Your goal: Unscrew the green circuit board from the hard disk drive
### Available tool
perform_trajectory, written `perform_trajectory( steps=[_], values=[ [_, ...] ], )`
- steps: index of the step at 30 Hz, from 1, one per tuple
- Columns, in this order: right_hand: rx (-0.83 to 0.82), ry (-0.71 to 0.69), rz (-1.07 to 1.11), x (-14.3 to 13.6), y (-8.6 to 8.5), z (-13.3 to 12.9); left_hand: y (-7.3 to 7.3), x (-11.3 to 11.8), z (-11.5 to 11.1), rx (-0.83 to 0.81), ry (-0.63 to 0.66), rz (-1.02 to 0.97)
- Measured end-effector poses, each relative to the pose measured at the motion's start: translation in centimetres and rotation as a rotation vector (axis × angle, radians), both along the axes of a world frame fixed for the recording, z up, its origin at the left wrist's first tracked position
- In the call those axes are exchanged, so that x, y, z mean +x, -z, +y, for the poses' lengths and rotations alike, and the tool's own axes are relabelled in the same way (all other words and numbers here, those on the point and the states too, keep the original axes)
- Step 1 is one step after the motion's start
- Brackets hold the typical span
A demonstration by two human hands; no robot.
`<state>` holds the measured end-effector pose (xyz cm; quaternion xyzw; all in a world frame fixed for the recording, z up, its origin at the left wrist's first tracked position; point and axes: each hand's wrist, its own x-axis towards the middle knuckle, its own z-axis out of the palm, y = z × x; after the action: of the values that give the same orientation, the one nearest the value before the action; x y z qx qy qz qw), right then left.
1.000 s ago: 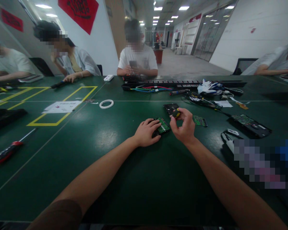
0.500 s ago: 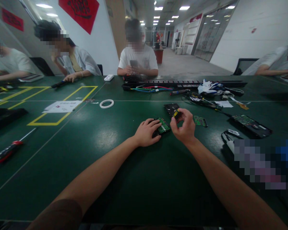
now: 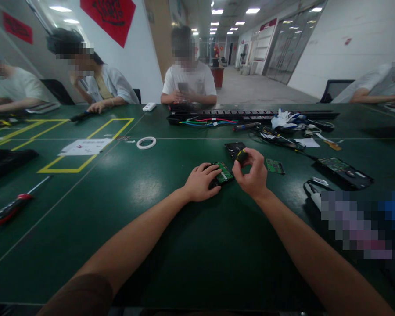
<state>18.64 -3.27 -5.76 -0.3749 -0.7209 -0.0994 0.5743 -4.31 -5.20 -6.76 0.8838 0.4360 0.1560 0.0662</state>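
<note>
My left hand [image 3: 202, 182] lies over a hard drive [image 3: 224, 174] on the table, fingers across its top and thumb at the near edge, gripping it. The drive's green circuit board faces up; its left part is hidden under my fingers. In my right hand [image 3: 253, 174], thumb and fingers are closed round the black and yellow handle of a small screwdriver [image 3: 241, 156]. I cannot make out its shaft or tip. Just behind the handle lies a second, black hard drive [image 3: 232, 149]. A loose green circuit board [image 3: 275, 166] is right of my right hand.
Farther right lies a black device with a circuit board [image 3: 344, 171], joined to a cable. A tape roll [image 3: 146, 142], a paper sheet [image 3: 85, 146] and a red-black screwdriver [image 3: 13, 208] are leftward. Black rails [image 3: 256, 115], cables and white gloves [image 3: 288, 120] line the back. Several people sit around.
The screwdriver handle has turned slightly in my right fingers, showing less yellow. My right hand has shifted a touch left; my left hand and the drive stay put.
</note>
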Motion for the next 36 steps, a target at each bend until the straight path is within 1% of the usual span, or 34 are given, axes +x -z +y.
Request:
perform_trajectory(
  steps=[3,9,14,22,28,36],
  values=[
    [0.001,0.029,-0.003,0.04,-0.02,0.0,0.0,-0.01,0.01,0.012,0.003,0.003],
    [-0.015,-0.023,-0.015,0.06,-0.08,-0.17,0.01,-0.01,-0.03,0.015,0.002,0.004],
    [-0.01,-0.015,0.008,0.0,-0.06,-0.08,0.09,-0.05,0.04,0.016,0.007,-0.001],
    [-0.016,-0.049,-0.007,0.13,0.04,-0.14,0.15,0.07,0.01,0.021,-0.001,-0.007],
    [-0.025,-0.015,0.02,0.07,0.06,-0.01,0.27,-0.02,0.02,0.024,0.0,-0.001],
    [-0.035,-0.058,0.01,0.14,0.24,-0.03,0.04,0.04,-0.04,0.018,-0.002,0.0]
  ],
)
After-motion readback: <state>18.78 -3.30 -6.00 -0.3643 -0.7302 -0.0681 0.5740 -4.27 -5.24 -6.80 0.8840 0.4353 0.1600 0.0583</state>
